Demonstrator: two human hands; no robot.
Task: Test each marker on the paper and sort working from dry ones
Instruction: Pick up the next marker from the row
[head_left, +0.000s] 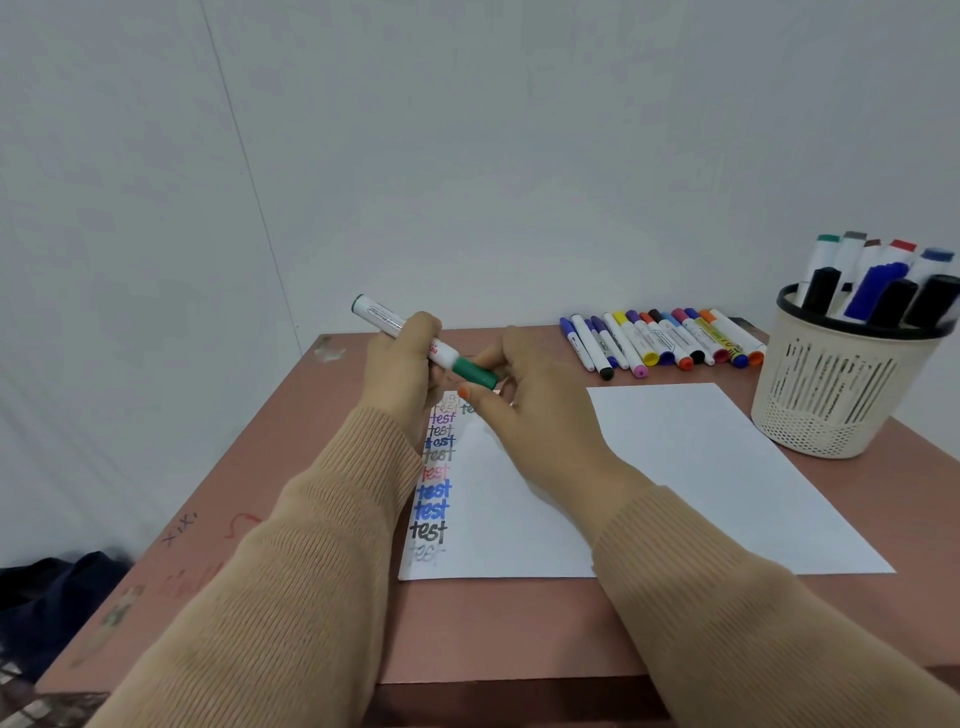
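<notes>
Marker row (662, 340) behind paper (701, 467); basket (831, 395) right; right hand (530, 410) over paper.

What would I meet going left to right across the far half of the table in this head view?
Left hand gripping the green marker → right hand pinching its cap → row of lying markers → basket of standing markers.
</notes>
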